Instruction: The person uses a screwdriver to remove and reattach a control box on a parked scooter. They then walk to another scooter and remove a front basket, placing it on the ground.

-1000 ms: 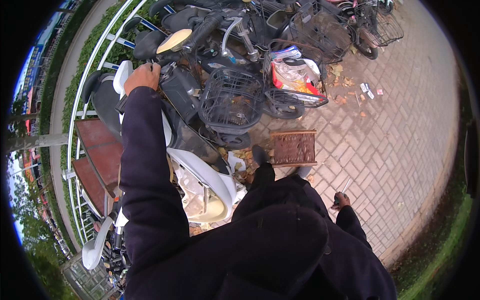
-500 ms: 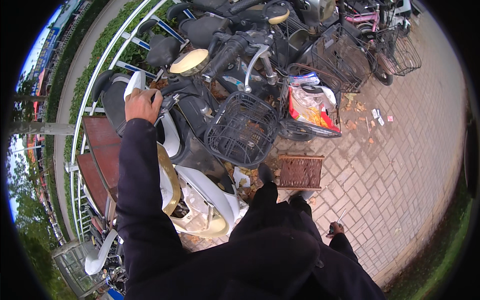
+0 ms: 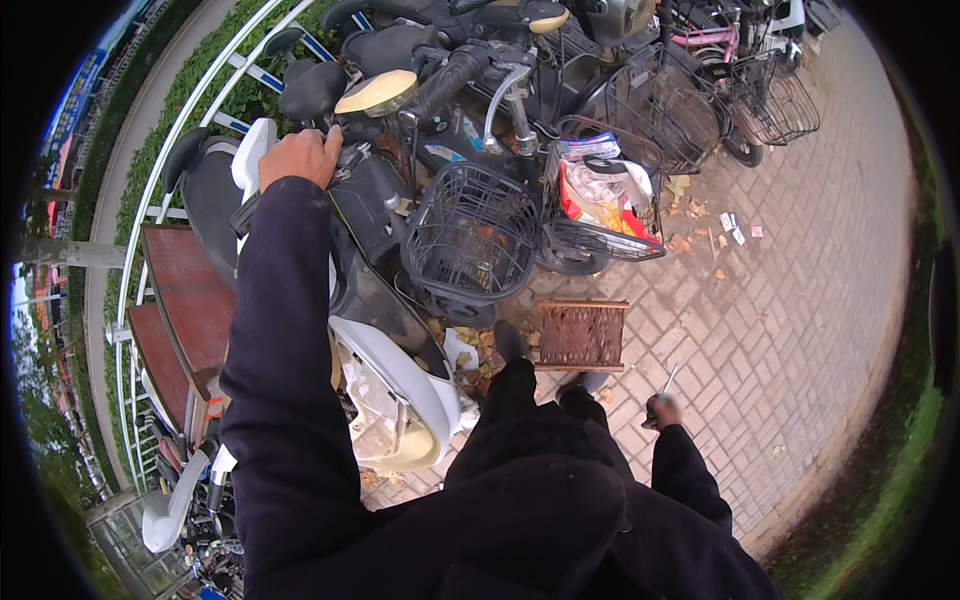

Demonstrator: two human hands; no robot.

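A white and grey electric scooter (image 3: 398, 350), its front panel partly stripped, stands to my left. My left hand (image 3: 300, 157) is closed over its handlebar, beside a white upright part (image 3: 252, 158). The back of the hand and my sleeve hide much of the grip. Down at my right side, my right hand (image 3: 664, 412) is closed around a screwdriver (image 3: 670, 378), whose thin metal shaft points away from me. Its dark handle is mostly covered by the fingers. A black wire basket (image 3: 470, 232) on another bike is just right of the scooter.
A low wooden stool with a woven brown seat (image 3: 582, 336) sits ahead of my feet. Beyond it is a basket holding a red and white bag (image 3: 605, 205). Reddish-brown boards (image 3: 185, 285) lean near the white railing (image 3: 130, 300). Brick paving (image 3: 790, 300) extends to the right.
My left hand has shifted forward and right along the scooter's handlebar. The gold panel is now mostly hidden by my sleeve. My right hand has moved slightly forward with the screwdriver.
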